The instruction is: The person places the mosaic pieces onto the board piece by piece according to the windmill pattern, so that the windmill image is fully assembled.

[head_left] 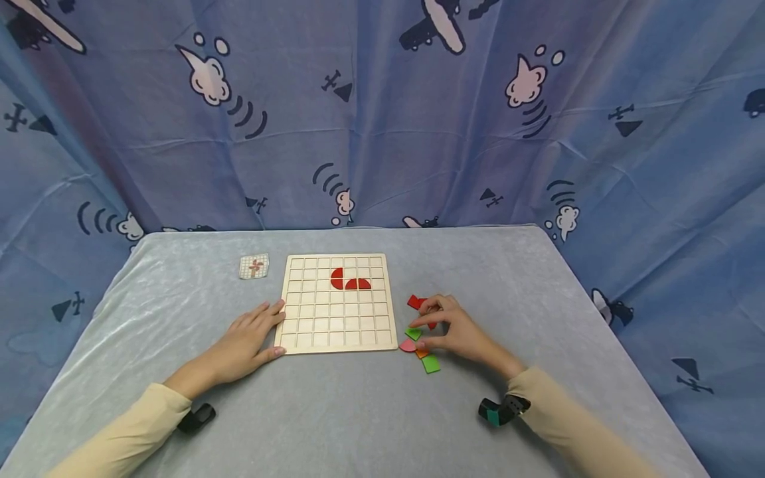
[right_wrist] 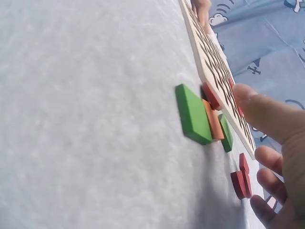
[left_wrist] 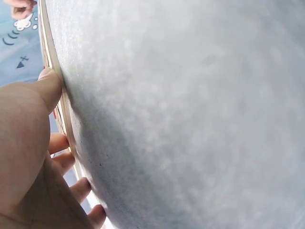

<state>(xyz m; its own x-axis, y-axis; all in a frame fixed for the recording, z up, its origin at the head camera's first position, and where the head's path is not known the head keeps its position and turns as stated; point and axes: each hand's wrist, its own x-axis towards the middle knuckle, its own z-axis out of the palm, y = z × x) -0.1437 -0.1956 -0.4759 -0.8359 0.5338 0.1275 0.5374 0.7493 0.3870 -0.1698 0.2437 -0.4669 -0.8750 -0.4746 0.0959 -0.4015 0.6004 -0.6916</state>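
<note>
A wooden grid board (head_left: 340, 351) lies on the table, with several red rounded pieces (head_left: 337, 279) in its upper squares. My left hand (head_left: 245, 342) rests at the board's left edge, its thumb and fingertips touching the rim. My right hand (head_left: 457, 328) hovers over loose pieces beside the board's right edge, thumb and fingers apart; no held piece shows in the right wrist view. Under and near it lie a green square (right_wrist: 190, 114), an orange piece (right_wrist: 213, 119), another green piece (head_left: 413, 333), a pink rounded piece (head_left: 408, 345) and red pieces (head_left: 414, 302), some partly hidden by fingers.
A small card (head_left: 254, 266) with a grid and a red-brown figure lies left of the board's upper corner. A pale grey cloth covers the table (head_left: 335, 418). Behind it hangs a blue patterned curtain (head_left: 382, 133). Each wrist wears a black device (head_left: 197, 418).
</note>
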